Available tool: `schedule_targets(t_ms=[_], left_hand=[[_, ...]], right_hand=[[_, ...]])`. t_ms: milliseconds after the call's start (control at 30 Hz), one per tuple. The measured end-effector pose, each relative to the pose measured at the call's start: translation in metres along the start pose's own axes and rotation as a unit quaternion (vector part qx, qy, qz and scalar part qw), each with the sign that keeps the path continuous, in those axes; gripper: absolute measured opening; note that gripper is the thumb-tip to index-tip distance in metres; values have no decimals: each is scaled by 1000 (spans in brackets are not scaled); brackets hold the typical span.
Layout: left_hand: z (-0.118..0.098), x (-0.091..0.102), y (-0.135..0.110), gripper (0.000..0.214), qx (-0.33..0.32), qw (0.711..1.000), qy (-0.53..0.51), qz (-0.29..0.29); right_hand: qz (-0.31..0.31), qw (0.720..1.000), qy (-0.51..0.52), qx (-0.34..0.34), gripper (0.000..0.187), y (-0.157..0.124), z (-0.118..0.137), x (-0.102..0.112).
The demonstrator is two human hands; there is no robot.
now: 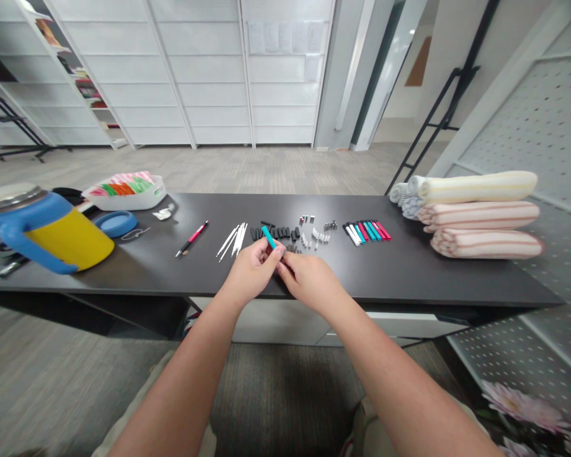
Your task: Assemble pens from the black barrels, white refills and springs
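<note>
My left hand (253, 271) is closed round a teal pen barrel (268, 237), which tilts up and to the left above the desk. The fingers of my right hand (310, 277) pinch together at its lower end; whatever small part they grip is hidden. Just beyond my hands lie several black pen parts (283, 233). Small white pieces (320, 237) and small dark metal pieces (330, 225) are grouped to their right. Thin white sticks (238, 238) lie left of my hands. Farther right is a row of white, black, teal and red barrels (367, 231).
A red and black pen (191, 239) lies on the dark desk (361, 273). At left stand a blue and yellow mug (83, 238), a blue lid (117, 223) and a white basket (145, 200) of colourful items. Rolled towels (485, 212) are stacked at right.
</note>
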State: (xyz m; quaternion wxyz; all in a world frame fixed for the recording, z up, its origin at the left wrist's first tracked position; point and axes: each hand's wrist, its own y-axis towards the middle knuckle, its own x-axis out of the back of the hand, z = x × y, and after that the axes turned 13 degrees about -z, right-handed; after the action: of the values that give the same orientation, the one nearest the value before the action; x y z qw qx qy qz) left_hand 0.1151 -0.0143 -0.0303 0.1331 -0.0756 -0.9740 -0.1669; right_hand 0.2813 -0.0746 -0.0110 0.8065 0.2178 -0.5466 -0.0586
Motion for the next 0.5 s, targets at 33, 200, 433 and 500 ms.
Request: schedule_targets(t_ms=[33, 200, 433, 500], left_hand=[[0, 0, 0, 34, -1, 1000, 3, 0], [1, -1, 1, 34, -5, 1000, 14, -2], [-1, 0, 0, 33, -11, 999, 31, -4], [-3, 0, 0, 34, -12, 999, 35, -2]], right_hand=[[-2, 1000, 0, 1, 34, 0, 0, 0], [-9, 1000, -1, 8, 34, 0, -1, -2], [-5, 1000, 5, 5, 33, 0, 0, -1], [-3, 1000, 6, 4, 34, 0, 0, 0]])
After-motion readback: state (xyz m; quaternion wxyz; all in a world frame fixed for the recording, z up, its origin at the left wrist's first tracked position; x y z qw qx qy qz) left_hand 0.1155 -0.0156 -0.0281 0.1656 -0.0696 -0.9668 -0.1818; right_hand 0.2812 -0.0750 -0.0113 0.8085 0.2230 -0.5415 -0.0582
